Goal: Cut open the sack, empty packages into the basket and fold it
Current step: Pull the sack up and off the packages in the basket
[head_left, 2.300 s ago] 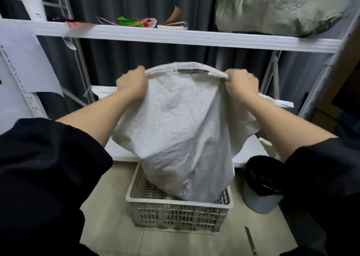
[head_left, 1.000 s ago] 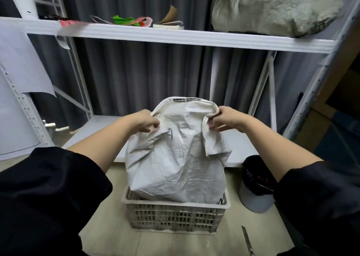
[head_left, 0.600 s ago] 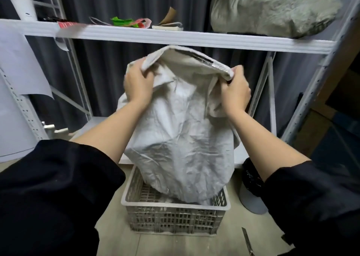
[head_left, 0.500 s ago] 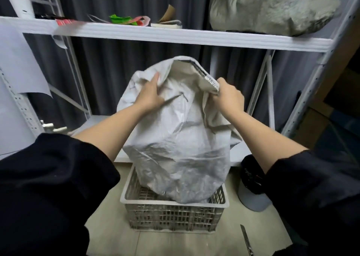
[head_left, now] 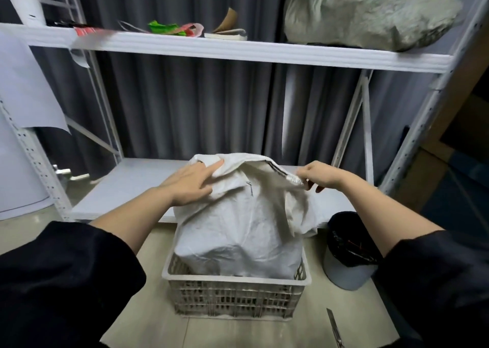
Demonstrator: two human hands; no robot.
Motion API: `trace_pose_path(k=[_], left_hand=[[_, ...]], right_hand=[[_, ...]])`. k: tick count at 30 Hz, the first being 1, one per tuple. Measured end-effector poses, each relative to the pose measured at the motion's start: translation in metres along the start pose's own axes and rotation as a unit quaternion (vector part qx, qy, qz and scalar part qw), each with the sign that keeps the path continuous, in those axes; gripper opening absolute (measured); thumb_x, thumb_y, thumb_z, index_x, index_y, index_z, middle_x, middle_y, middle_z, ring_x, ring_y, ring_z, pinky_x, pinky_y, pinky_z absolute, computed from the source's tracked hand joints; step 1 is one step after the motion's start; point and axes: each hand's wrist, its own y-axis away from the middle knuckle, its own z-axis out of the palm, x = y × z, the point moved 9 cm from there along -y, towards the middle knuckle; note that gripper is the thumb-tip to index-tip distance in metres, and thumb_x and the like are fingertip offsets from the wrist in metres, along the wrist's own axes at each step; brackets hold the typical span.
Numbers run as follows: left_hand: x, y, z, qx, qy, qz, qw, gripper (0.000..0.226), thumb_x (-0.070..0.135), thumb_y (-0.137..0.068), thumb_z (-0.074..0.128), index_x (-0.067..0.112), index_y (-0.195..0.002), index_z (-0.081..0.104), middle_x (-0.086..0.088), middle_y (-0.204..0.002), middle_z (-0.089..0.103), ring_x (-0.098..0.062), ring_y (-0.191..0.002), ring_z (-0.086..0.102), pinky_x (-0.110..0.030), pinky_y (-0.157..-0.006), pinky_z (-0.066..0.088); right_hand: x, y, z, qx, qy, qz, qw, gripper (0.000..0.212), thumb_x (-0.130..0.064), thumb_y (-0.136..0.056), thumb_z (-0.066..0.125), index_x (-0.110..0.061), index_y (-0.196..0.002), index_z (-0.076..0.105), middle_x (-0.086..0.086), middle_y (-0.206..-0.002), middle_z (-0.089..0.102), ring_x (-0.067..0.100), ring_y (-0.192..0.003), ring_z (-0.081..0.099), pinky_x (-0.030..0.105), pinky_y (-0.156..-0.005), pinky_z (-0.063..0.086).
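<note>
I see a grey bin point(head_left: 344, 273) right of the basket point(head_left: 232, 298) and a cutter point(head_left: 334, 326) on the floor. My left hand point(head_left: 191, 183) lies flat-fingered on the sack point(head_left: 243, 231); my right hand point(head_left: 316, 175) pinches its hem. Against 0.5 s earlier, the sack sits lower in the basket.

Loose black sleeves cover both upper arms, the left sleeve point(head_left: 60, 276) at lower left of the frame, the right sleeve point(head_left: 436, 276) at lower right; forearms are bare.

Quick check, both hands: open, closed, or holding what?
Left hand: open, fingers straight, resting on the sack.
Right hand: pinches the sack's top hem.
</note>
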Motion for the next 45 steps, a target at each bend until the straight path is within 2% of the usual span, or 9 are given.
trace_pose_path(k=[2,6,16,23,27,30,33,38,45], left_hand=[[0.005,-0.001,0.001,-0.014,-0.057,0.026,0.998,0.069,0.029,-0.09,0.047,0.03,-0.151,0.015,-0.003,-0.111,0.042,-0.024,-0.113,0.043,-0.03,-0.086,0.035],[0.0,-0.003,0.001,0.015,-0.079,0.026,0.996,0.047,0.028,-0.087,0.048,0.027,-0.134,0.041,-0.001,-0.112,0.048,-0.024,-0.107,0.05,-0.037,-0.085,0.044],[-0.002,-0.005,-0.013,0.187,0.177,-0.076,0.963,0.014,0.017,-0.088,0.06,0.016,-0.102,0.062,0.003,-0.102,0.052,-0.014,-0.082,0.052,-0.026,-0.074,0.039],[0.003,-0.023,0.001,0.16,-0.277,-0.076,0.944,0.07,0.058,-0.074,0.062,0.022,-0.13,0.042,-0.005,-0.105,0.056,-0.026,-0.1,0.047,-0.038,-0.088,0.033],[0.006,-0.05,0.04,0.064,-0.354,0.0,0.933,0.048,0.029,-0.092,0.047,0.017,-0.136,0.032,-0.011,-0.143,0.035,-0.03,-0.136,0.031,-0.047,-0.114,0.017],[0.016,-0.063,0.07,-0.023,-0.305,0.005,0.952,0.03,0.009,-0.094,0.039,0.01,-0.124,0.043,-0.009,-0.126,0.056,-0.029,-0.115,0.056,-0.037,-0.097,0.034],[0.011,-0.068,0.083,-0.038,-0.277,-0.05,0.959,0.03,0.007,-0.093,0.04,0.01,-0.122,0.05,-0.008,-0.124,0.057,-0.028,-0.111,0.059,-0.033,-0.088,0.04],[-0.017,-0.067,0.082,-0.025,-0.172,-0.138,0.975,0.041,0.014,-0.093,0.046,0.014,-0.134,0.037,-0.01,-0.124,0.05,-0.033,-0.106,0.061,-0.035,-0.072,0.042],[-0.047,-0.051,-0.012,0.165,-0.081,-0.162,0.97,0.021,0.019,-0.09,0.052,0.021,-0.108,0.062,-0.01,-0.105,0.067,-0.035,-0.097,0.061,-0.035,-0.071,0.043]], right_hand=[[0.004,-0.007,0.012,-0.016,0.033,-0.001,0.999,0.024,-0.036,-0.089,0.058,-0.013,-0.089,0.062,0.003,-0.084,0.058,0.014,-0.074,0.054,0.023,-0.061,0.043],[0.006,-0.014,0.024,0.057,0.201,-0.003,0.978,0.1,-0.061,-0.063,0.074,-0.022,-0.144,0.031,0.006,-0.139,0.036,0.024,-0.129,0.04,0.042,-0.105,0.038],[0.029,-0.033,0.109,-0.005,0.227,0.042,0.973,0.126,-0.057,-0.061,0.078,-0.027,-0.151,-0.004,0.001,-0.16,0.006,0.029,-0.145,0.014,0.053,-0.112,0.019],[0.055,-0.054,0.13,0.023,0.224,0.084,0.971,0.126,-0.053,-0.066,0.077,-0.026,-0.15,-0.014,0.008,-0.16,-0.01,0.038,-0.146,0.001,0.055,-0.115,0.016],[0.062,-0.067,0.136,0.029,0.24,0.094,0.966,0.127,-0.053,-0.067,0.077,-0.026,-0.15,-0.016,0.013,-0.158,-0.015,0.042,-0.143,0.009,0.054,-0.112,0.02],[0.073,-0.077,0.141,0.024,0.261,0.106,0.959,0.128,-0.054,-0.068,0.075,-0.021,-0.149,-0.019,0.021,-0.157,0.004,0.041,-0.138,0.027,0.048,-0.11,0.027],[0.082,-0.082,0.148,0.02,0.228,0.114,0.967,0.113,-0.035,-0.077,0.071,-0.01,-0.15,-0.012,0.019,-0.139,0.045,0.035,-0.124,0.048,0.04,-0.098,0.041],[0.055,-0.078,0.107,0.07,0.205,0.058,0.975,0.033,-0.02,-0.081,0.058,-0.015,-0.113,0.057,0.011,-0.115,0.063,0.031,-0.106,0.059,0.031,-0.078,0.044],[-0.036,-0.046,0.002,0.261,0.058,-0.083,0.96,0.012,-0.015,-0.081,0.051,-0.019,-0.083,0.062,0.007,-0.087,0.066,0.03,-0.086,0.06,0.034,-0.063,0.041]])
